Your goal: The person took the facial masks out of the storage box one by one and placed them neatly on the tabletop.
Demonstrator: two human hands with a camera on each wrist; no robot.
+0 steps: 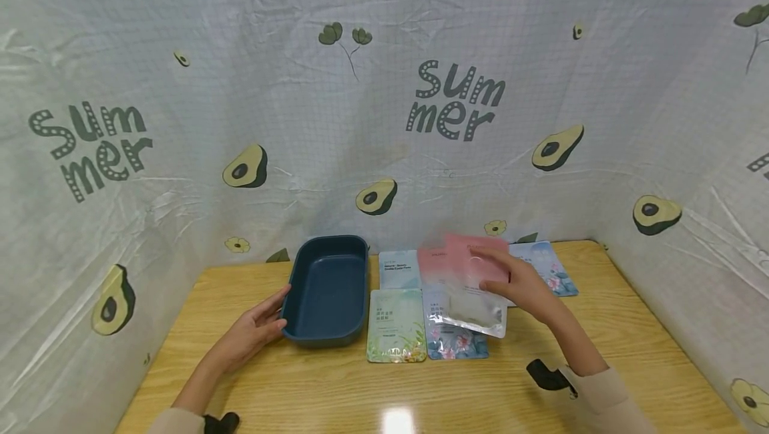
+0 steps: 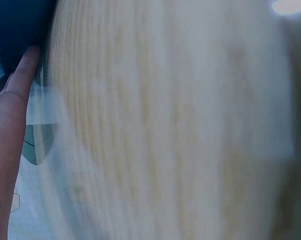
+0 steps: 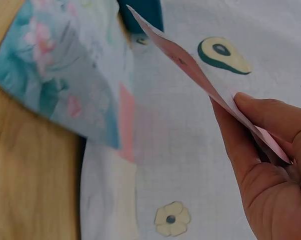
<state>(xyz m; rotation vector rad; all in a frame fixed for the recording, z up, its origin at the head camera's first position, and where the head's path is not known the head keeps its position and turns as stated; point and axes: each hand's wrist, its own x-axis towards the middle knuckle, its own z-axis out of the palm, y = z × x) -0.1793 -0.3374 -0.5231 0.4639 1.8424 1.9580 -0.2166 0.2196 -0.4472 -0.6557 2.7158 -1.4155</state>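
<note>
My left hand (image 1: 251,335) touches the left wall of a dark blue rectangular tray (image 1: 326,340), fingers fairly straight; the left wrist view shows the fingers (image 2: 24,75) against the blue wall. With my right hand (image 1: 521,285) I pinch a pink and silver sachet (image 1: 478,247) between thumb and fingers. That sachet is tilted above the others; the right wrist view shows it edge-on (image 3: 190,70). Beneath it lie another pink sachet (image 1: 429,264) and a blue floral sachet (image 1: 456,344), both partly covered. Left of them lie a green sachet (image 1: 396,327) and a pale blue sachet (image 1: 399,270).
Another blue floral sachet (image 1: 553,267) lies behind my right hand, partly hidden by it. Everything rests on a wooden table (image 1: 336,387). A white curtain (image 1: 300,120) printed with avocados and lettering stands along the back and both sides.
</note>
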